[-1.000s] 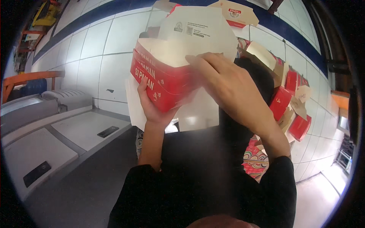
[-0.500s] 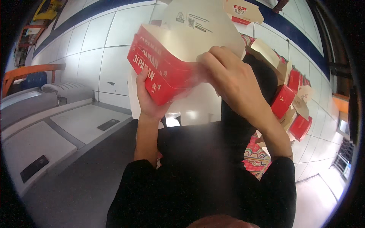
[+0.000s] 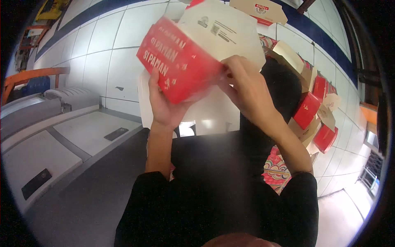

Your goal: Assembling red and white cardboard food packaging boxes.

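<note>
Sleeves (image 3: 142, 197): black, coming up from the lower edge, one on each forearm
Left hand (image 3: 164, 108): gripping the box at its lower left, thumb laid flat on the red side, other fingers mostly hidden under it
Right hand (image 3: 249, 90): fingers bent, pinching the box's right corner, fingertips slightly blurred
Box (image 3: 175, 61): between both hands, raised and tilted, red outside with pale print
Flap (image 3: 230, 35): cream, part of the box, spread open past the far side, small dark print on it
White panel (image 3: 218, 115): below the box, nearer the lap, its kind unclear
Cloth (image 3: 276, 166): pink, patterned, right of the lap
Pile (image 3: 306, 110): red and tan boxes, some lying tilted, right of the right hand
Freezer (image 3: 92, 131): grey and white, left of the left forearm
Tan carton (image 3: 259, 11): beyond the flap, on white tiles (image 3: 127, 66)
Frame (image 3: 39, 74): orange, far left, beside something blue
</note>
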Available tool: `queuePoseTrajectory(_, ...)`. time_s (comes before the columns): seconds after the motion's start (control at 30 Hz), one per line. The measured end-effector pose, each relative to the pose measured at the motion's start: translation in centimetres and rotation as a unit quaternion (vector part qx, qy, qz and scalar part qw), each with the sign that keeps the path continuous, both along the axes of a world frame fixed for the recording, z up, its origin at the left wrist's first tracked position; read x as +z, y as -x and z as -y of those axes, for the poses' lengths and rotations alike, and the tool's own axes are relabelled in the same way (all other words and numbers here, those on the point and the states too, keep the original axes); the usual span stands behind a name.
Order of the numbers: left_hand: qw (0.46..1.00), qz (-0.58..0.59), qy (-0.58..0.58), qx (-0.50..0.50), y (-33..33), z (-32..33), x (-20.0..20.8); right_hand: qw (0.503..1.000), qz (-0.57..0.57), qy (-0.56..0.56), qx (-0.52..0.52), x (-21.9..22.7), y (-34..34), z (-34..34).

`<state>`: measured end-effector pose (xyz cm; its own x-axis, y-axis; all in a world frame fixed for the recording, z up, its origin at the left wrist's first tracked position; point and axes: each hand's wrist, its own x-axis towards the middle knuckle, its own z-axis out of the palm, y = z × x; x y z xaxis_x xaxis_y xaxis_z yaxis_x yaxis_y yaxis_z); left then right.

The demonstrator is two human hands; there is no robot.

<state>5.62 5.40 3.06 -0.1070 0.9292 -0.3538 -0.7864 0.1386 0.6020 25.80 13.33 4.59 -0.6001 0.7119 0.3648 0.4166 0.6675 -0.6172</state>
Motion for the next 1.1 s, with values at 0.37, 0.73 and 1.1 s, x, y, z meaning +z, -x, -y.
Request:
queuePoseTrajectory(0.37, 0.998, 0.040, -0.021, 0.040, -0.9, 0.4, -1.4, 0.989, -0.042, 0.140, -0.003, 0.0, -0.4, 0.4)
queuePoseTrajectory(0.73, 0.995, -0.081, -0.058, 0.013, -0.6, 2.1, -7.1, 0.914, -0.175, 0.361, 0.056, 1.6, -1.3, 0.1)
queuePoseTrajectory(1.1, 0.986, -0.151, -0.075, 0.008, -0.2, 2.4, -6.7, 0.935, -0.093, 0.336, 0.066, 1.9, -1.8, 0.7)
